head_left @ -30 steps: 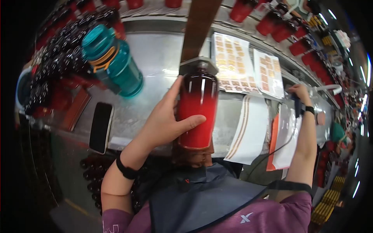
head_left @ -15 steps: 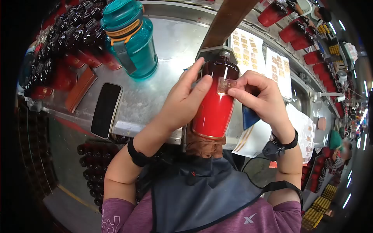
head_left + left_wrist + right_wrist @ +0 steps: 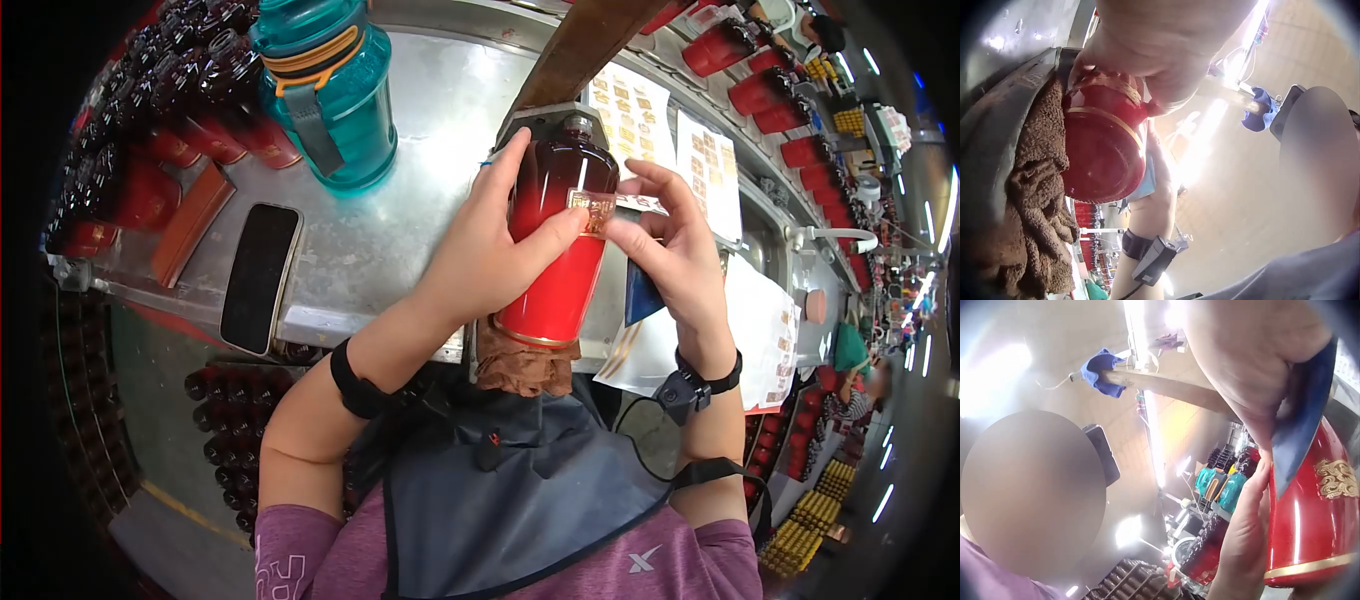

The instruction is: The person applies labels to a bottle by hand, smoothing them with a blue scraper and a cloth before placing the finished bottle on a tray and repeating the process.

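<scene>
A glossy red bottle (image 3: 550, 300) with a dark shoulder lies tilted on a brown cloth (image 3: 525, 370), its neck away from me. My left hand (image 3: 485, 240) holds it from the left, thumb pressing a clear, gold-printed sticker (image 3: 594, 212) on its front. On the right side, my right hand (image 3: 685, 260) has its thumb at the sticker's edge and its index finger raised apart. A flat blue scraper (image 3: 1304, 425) is tucked in that palm. The right wrist view shows a gold ornament (image 3: 1337, 479) on the bottle's side; the left wrist view shows its round base (image 3: 1104, 156).
A teal water jug (image 3: 340, 120), a phone (image 3: 260, 280) and a brown case (image 3: 195, 225) are on the metal table to the left. Gold sticker sheets (image 3: 706, 175) lie behind my right hand. A brown post (image 3: 590, 50) rises behind the bottle; many bottles stand around.
My right hand came from the far right to the bottle with the sticker. Now the sticker lies against the bottle under my left thumb, and the right fingers have spread.
</scene>
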The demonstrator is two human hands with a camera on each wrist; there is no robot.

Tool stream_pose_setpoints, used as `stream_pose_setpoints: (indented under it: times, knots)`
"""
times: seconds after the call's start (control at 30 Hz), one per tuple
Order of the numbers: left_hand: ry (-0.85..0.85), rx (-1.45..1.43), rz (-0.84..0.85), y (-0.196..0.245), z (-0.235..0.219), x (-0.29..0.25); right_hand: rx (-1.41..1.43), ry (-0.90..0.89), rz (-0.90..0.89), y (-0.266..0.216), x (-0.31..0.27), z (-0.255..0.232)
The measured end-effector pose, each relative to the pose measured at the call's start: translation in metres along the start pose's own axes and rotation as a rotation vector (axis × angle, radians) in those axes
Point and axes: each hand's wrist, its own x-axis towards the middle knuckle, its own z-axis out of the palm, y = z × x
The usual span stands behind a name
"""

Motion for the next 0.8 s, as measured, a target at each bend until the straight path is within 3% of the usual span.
stream_pose_setpoints:
  times: [0.07,0.13,0.27,0.43,0.53,0.8]
  knots:
    - [0.001,0.045,-0.019,0.000,0.001,0.006,0.073,0.035,-0.002,0.002,0.002,0.005]
    - [0.041,-0.092,-0.120,0.000,0.004,0.012,0.256,0.048,0.119,-0.001,0.005,0.012]
    - [0.046,-0.109,-0.125,0.001,0.005,0.016,0.280,0.001,0.147,0.001,0.005,0.015]
    - [0.015,-0.301,-0.299,0.015,0.002,0.016,0.345,0.005,0.155,-0.001,0.007,0.017]
    - [-0.021,-0.199,-0.218,0.007,0.002,0.013,0.376,0.007,0.199,0.001,0.005,0.017]
    - [-0.027,-0.263,-0.298,0.017,-0.001,0.016,0.435,0.008,0.188,0.003,0.004,0.020]
